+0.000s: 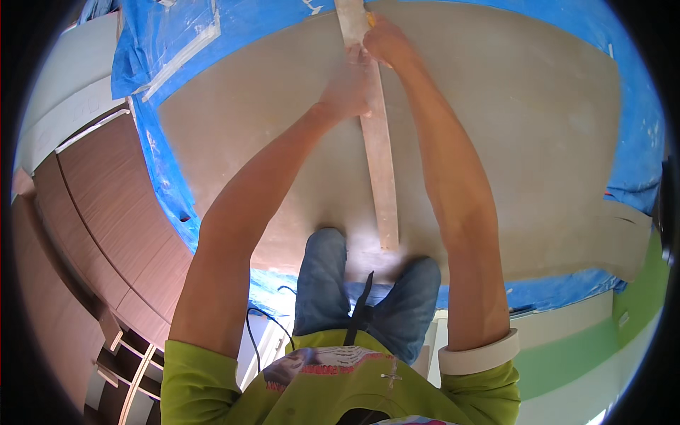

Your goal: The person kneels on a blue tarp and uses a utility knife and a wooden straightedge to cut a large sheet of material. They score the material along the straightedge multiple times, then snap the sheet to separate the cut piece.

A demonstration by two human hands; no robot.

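Observation:
A long, narrow wooden strip (380, 164) lies on a large brown board (520, 138), running away from my knees. My left hand (348, 85) rests across the strip's upper part and grips it, its fingers over the face and its thumb at the near end of the hand. Motion blurs this hand. Beside the strip's right edge, a little farther off, my right hand (389, 41) is closed around a small yellow tool (371, 19). Most of that tool is hidden by the fingers, so its kind is unclear.
I kneel in jeans (324, 281) on the board's near part. Blue plastic sheeting (637, 133) surrounds the board. Brown wood-grain panels (111, 186) stand at the left, with an open shelf frame (135, 377) below them. A black cord (252, 334) hangs near my left side.

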